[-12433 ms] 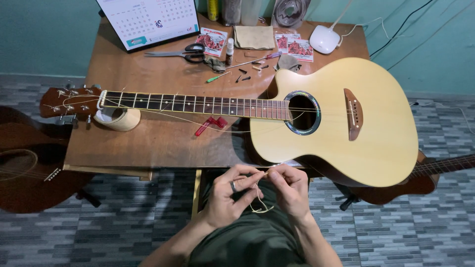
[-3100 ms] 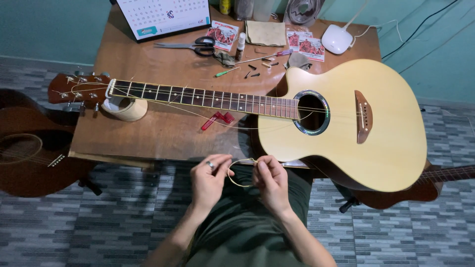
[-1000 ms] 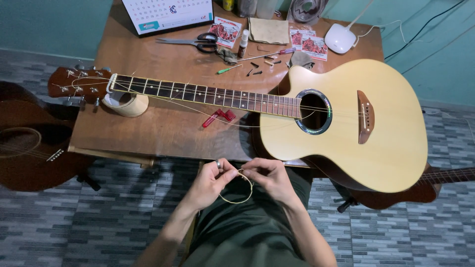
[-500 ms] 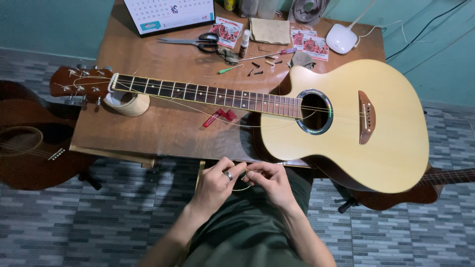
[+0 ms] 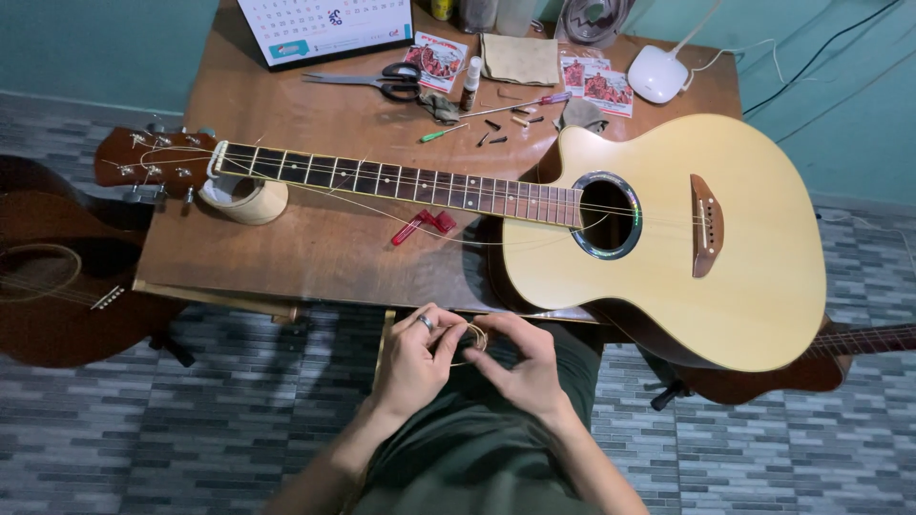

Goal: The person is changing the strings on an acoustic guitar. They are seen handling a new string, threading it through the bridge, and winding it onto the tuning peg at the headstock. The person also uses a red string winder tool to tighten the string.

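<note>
Brass-coloured coiled string (image 5: 468,341) sat pinched between the left hand (image 5: 417,358) and right hand (image 5: 523,364), fingers closed on it, above the lap, just before the table (image 5: 315,262) edge and the pale guitar (image 5: 668,238).

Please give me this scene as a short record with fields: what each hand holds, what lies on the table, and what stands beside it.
left hand: pinches one side of the coiled guitar string
right hand: pinches the other side of the coil
place of hands: over the lap, below the table edge
on table: pale acoustic guitar, neck resting on a tape roll; red string winder; scissors
beside table: dark guitar at left
</note>
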